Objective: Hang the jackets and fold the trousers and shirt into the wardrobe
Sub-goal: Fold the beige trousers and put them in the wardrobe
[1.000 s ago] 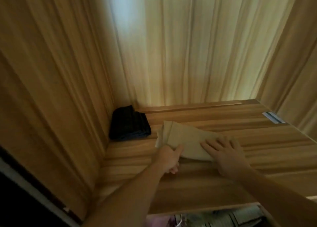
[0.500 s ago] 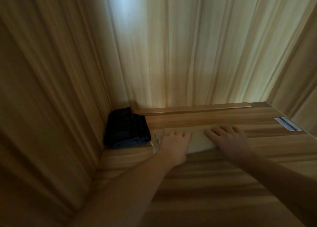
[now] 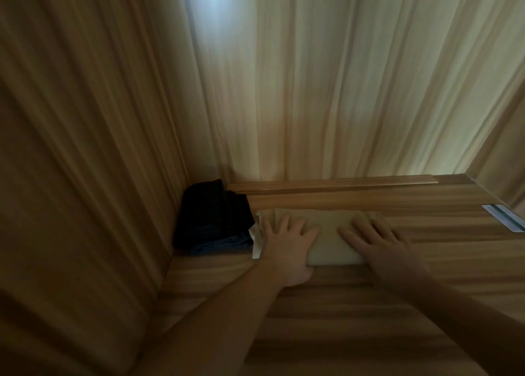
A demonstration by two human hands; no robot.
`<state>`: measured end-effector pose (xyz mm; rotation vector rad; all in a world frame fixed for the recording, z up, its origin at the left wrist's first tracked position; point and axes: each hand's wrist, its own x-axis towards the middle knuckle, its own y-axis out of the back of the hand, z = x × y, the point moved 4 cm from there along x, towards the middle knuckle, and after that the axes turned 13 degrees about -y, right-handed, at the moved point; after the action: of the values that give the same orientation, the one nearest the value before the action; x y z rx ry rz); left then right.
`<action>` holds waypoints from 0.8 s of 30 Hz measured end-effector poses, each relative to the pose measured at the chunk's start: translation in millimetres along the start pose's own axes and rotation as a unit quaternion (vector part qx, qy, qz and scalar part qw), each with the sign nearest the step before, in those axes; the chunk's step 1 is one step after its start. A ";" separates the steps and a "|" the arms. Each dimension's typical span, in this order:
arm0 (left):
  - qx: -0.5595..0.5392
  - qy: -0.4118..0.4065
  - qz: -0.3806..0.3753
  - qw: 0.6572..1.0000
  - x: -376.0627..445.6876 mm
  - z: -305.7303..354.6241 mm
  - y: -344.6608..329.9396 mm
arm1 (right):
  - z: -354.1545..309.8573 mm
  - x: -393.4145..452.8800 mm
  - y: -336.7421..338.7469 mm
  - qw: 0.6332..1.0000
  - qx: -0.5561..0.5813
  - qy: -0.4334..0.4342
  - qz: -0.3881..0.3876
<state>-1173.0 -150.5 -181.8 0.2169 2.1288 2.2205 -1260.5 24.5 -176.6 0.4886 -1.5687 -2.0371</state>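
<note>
1. Low in the middle of the frame, a folded beige garment (image 3: 329,233) lies on the wardrobe shelf (image 3: 397,319); whether it is trousers or the shirt cannot be told.
2. The left hand (image 3: 287,242) lies flat on the garment's left end, fingers straight and spread, gripping nothing.
3. The right hand (image 3: 380,245) lies flat on its right end in the same way, palm down, fingers extended.
4. The step in hand looks like seating the fold. To do it well, press evenly with both palms, keep the near edge parallel to the shelf front, and tuck in the pale flap (image 3: 257,239) sticking out at the left end, so that the stack stays square.
5. Just left of it, in the corner at centre left, sits a folded dark garment (image 3: 213,219), touching or nearly touching the beige one.
6. Count: two folded garments, one beige and one dark; two hands; one white label (image 3: 504,218) on the shelf at the right edge.
7. No jackets or hangers show here.
</note>
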 end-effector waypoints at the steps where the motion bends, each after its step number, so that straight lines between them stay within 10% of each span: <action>1: -0.019 0.009 -0.002 1.000 2.6 -3.4 -1.5 | -1.9 5.6 -0.5 1.000 0.006 -0.010 -0.006; 24: -0.073 0.064 0.026 0.995 80.0 -67.9 -28.2 | -5.9 116.3 -26.5 0.988 0.150 -0.042 -0.022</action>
<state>-1263.2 -205.3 -207.5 0.1276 2.0295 2.4694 -1355.0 -44.5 -200.3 0.5567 -1.9443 -1.8813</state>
